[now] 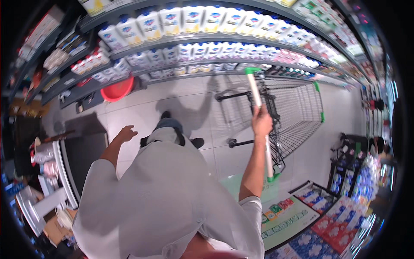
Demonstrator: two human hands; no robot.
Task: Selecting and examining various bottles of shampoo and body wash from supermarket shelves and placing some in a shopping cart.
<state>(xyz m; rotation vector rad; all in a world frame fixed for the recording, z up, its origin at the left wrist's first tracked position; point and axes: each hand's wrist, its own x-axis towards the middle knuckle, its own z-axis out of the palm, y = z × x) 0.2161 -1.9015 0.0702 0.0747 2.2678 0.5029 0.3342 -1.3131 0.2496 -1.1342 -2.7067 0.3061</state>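
My right hand [262,122] is wrapped around the pale handle bar [254,89] of a shopping cart [296,113]. This wire cart has green corner fittings and stands to my right. Its basket looks bare where the wires let me see in. On the other side of my body, my left hand [127,133] hangs in the air above the tiled floor [190,94]. Nothing is in it, and its fingers are loosely spread. Before me, white pump bottles with blue tops [194,19] line the shelves [207,37].
A red plastic basin [118,90] sits on the floor by the shelf foot. Close to my left is a counter with a dark panel [84,162]. Packaged goods [338,223] and a printed board [291,220] stand at the lower right. People [375,104] are small at the far right.
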